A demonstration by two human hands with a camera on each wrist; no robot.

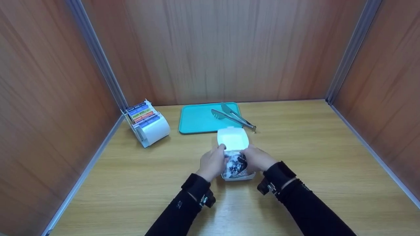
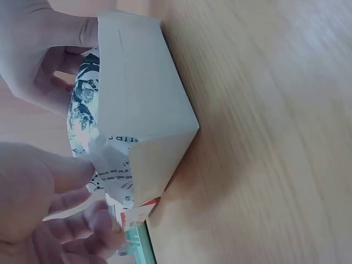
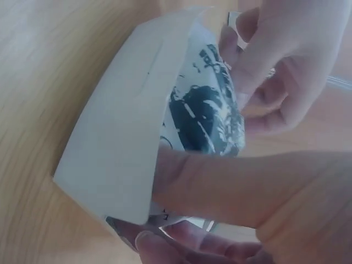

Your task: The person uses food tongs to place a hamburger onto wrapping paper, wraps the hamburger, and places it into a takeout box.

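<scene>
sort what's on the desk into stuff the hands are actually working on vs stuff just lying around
In use: white box with its lid open, printed paper wrap inside it, left hand, right hand.

Lying about: teal tray, metal tongs, label dispenser.

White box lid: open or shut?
Open. The white box has its lid flipped back away from the person, while the left hand and right hand hold the printed-paper bundle inside it.

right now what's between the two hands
In the head view, the printed paper bundle sits in the open white box, between the left hand and right hand, both gripping it.
</scene>
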